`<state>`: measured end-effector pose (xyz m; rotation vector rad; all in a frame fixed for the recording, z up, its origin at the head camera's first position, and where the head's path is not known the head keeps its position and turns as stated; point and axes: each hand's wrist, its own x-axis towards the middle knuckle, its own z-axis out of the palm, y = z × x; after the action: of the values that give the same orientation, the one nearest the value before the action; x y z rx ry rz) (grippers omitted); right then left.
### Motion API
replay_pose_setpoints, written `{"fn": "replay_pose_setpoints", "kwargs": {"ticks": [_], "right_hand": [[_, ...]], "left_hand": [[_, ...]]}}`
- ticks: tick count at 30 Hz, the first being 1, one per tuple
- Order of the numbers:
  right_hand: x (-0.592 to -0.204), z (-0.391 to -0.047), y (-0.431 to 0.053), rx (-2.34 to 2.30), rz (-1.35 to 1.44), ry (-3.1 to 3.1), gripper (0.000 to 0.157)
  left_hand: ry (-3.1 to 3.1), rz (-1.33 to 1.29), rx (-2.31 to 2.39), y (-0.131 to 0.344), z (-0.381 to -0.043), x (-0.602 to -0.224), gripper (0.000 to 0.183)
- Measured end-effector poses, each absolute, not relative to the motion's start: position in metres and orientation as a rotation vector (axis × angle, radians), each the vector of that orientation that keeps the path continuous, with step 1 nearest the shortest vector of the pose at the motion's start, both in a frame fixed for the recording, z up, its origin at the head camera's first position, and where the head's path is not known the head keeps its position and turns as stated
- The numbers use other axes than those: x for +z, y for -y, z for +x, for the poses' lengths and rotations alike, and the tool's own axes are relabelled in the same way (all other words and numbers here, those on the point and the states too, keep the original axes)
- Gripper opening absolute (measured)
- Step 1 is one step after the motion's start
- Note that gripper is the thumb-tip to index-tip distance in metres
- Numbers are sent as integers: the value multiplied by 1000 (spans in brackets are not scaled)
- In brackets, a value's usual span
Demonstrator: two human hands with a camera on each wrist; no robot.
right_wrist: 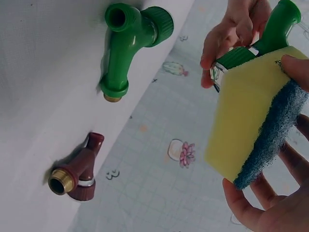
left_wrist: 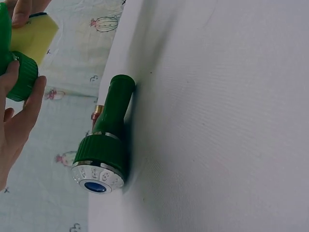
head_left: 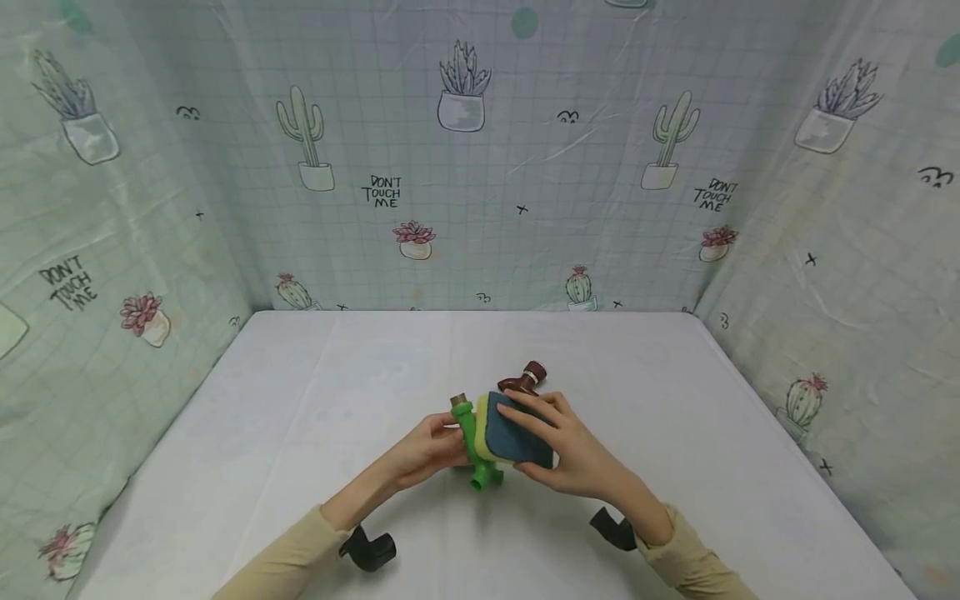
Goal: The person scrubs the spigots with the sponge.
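In the head view my left hand (head_left: 431, 450) grips a green plastic tap (head_left: 468, 429) with a brass threaded end pointing away from me. Fingers curl round its ribbed knob (left_wrist: 26, 79) in the left wrist view. Opposite, my right hand (head_left: 573, 446) holds a sponge (head_left: 521, 433), thumb and fingers on its edges. The sponge's yellow side (right_wrist: 246, 111) faces the tap and lies right at it; the dark blue scouring side (right_wrist: 273, 135) faces my right palm. Sponge and fingers hide part of the held tap.
A second green tap (right_wrist: 123, 53) lies on the white table (head_left: 360, 375) below the hands, its silver cap (left_wrist: 99, 179) showing. Beyond my right hand lies a brown tap (head_left: 525, 379) with a brass thread. A patterned curtain (head_left: 510, 158) encloses the back and sides.
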<state>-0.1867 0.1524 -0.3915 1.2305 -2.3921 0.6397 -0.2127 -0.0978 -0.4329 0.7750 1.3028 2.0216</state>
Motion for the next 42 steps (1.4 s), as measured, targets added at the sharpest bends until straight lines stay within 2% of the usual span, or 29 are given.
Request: {"fn": "replay_pose_setpoints", "kwargs": {"ticks": [2, 7, 15, 19, 42], "right_hand": [[-390, -186, -152, 643, 1231, 2400, 73], [-388, -187, -153, 623, 1232, 2396, 75], [-390, -191, -158, 570, 1202, 2398, 77], [-391, -193, -163, 577, 1149, 2415, 76], [-380, -189, -157, 531, 1184, 2371, 75]], "left_hand": [[-1293, 804, 2006, 99, -214, -434, 31], [-1286, 817, 1976, 100, -212, -433, 33], [-1396, 736, 1984, 96, -212, -431, 60], [-1413, 735, 2025, 95, -214, -430, 66], [-1481, 714, 2101, 89, -211, -420, 76]]}}
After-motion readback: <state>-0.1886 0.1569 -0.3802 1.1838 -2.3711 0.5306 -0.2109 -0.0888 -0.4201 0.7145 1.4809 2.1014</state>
